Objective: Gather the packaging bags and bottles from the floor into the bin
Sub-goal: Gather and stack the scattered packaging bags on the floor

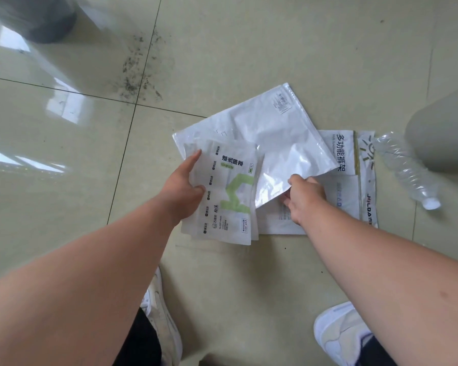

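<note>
We are in the gathering step, bent over the pile with nothing yet in the bin. Our left hand (188,180) grasps the green-printed bag (228,191) by its near-left edge, fingers spread on its face and thumb underneath, and there seem to be more thin bags stacked under it. Our right hand (303,198) pinches the near corner of the large white bag (265,136) and peels it up; that bag spreads away beyond both hands and partly lies across the green-printed one. Under and to the right of the right hand lies a flat printed bag (354,180) on the floor (222,62), not yet touched.

The next move, as we judge it, calls for drawing the white bag over onto the stack in the left hand so one grip carries both, then freeing the right hand for the rest. The film looks slick and limp, so a loose pinch could let it slide out.

Further right of the right hand a clear plastic bottle (407,170) lies on its side, cap towards us, just beside a pale rounded object (444,133) we cannot identify. Far beyond the left hand, at the upper left, stands a dark round container (45,19), likely the bin; the way to it looks open apart from a patch of dark grit (140,67) on the tiles. Our two shoes (341,334) stand close beneath our arms.
</note>
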`<state>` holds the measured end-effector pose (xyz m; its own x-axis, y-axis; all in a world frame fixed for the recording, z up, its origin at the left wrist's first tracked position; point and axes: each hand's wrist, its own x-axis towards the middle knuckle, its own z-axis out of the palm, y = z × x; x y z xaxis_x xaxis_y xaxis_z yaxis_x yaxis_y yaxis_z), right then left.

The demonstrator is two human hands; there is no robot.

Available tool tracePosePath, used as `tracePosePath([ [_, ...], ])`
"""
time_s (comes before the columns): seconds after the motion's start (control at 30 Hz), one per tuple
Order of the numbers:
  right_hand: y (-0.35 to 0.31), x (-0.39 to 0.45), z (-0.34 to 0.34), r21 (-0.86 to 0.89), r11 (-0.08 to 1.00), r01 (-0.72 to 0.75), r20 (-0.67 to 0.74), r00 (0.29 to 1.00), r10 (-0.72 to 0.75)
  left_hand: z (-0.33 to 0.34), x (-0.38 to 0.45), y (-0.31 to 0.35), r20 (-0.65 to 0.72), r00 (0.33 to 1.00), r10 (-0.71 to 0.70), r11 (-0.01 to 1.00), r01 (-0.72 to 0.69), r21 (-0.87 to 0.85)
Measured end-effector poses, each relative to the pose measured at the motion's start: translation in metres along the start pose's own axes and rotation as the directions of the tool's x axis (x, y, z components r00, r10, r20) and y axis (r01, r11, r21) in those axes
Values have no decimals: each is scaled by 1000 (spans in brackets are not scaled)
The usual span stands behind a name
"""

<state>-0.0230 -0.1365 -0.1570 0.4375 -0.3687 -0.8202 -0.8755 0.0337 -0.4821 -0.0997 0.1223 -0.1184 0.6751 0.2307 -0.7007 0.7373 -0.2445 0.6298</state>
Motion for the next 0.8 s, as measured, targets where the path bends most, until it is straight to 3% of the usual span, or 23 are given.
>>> tracePosePath([
  [0.1, -14, 8, -10, -22, 998, 56, -71, 996, -58, -2, -3, 17, 38, 999, 10, 996, -6, -85],
  [0.17, -24, 12, -22, -159, 977, 140, -90, 984, -155, -4, -2, 28, 58, 998, -5, 990, 13, -138],
  [0.23, -31, 17, -34, -290, 934, 208, 3, 976, -217, -5, 3, 35, 66, 997, -43, 980, 54, -191],
  [0.4, -51, 15, -52, -353, 910, 217, 271, 955, -123, 2, 7, 35, 132, 980, -148, 958, 175, -227],
  [0.57, -44, 17, -44, -131, 990, 47, 383, 924, 7, 17, 4, 4, 198, 946, -257, 907, 307, -289],
  [0.7, -38, 5, -29, 10, 992, -123, 585, 805, 94, 24, 2, 3, 214, 933, -288, 870, 349, -349],
  [0.77, -38, 3, -21, 25, 991, -134, 590, 802, 94, 24, 6, 9, 166, 943, -289, 856, 333, -396],
  [0.8, -39, 3, -16, 5, 995, -101, 547, 833, 82, 23, 9, 11, 129, 950, -286, 858, 313, -407],
])
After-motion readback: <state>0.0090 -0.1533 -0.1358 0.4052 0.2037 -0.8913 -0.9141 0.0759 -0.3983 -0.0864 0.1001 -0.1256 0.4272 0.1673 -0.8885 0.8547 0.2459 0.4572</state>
